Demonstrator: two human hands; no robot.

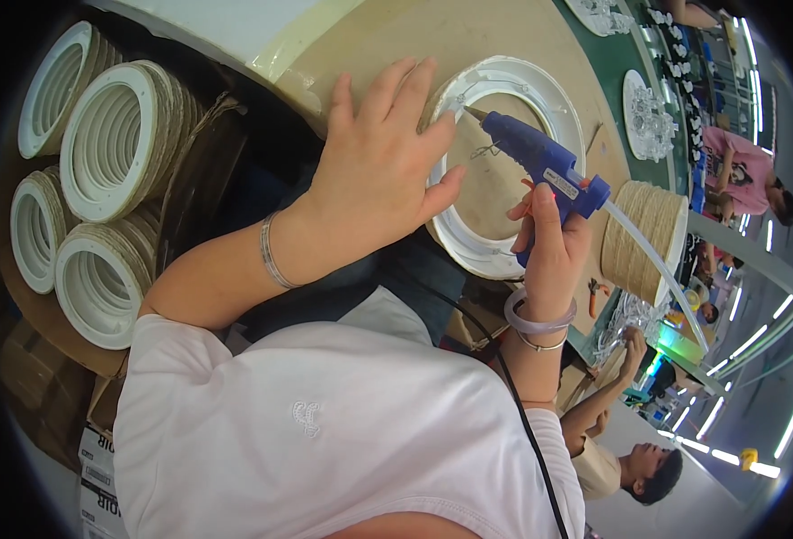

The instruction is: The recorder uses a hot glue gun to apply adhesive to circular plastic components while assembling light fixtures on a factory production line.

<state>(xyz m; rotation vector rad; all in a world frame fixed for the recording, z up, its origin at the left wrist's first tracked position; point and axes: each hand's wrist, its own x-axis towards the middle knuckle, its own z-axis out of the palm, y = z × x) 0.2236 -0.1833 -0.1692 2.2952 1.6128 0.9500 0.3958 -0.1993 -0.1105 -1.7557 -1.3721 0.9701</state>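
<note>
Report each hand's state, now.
Left hand: open, spread at the white ring.
Right hand: closed, holding the blue glue gun.

"What's on the tan table [352, 45]?"
"A ring [554, 103], lying flat."
"And beside it?"
"A twine-wrapped drum [639, 235] to the right, with orange-handled pliers [592, 301] near the drum."

Free tabletop [361, 36] at upper left, glue gun [527, 148] obstructing white ring [567, 117]

The left hand [392, 148] covers part of the ring [555, 94] at its nine o'clock; the right hand [555, 247] hides part of the glue gun [538, 157] at its six. At one o'clock, the top edge crops a plate [585, 18].
</note>
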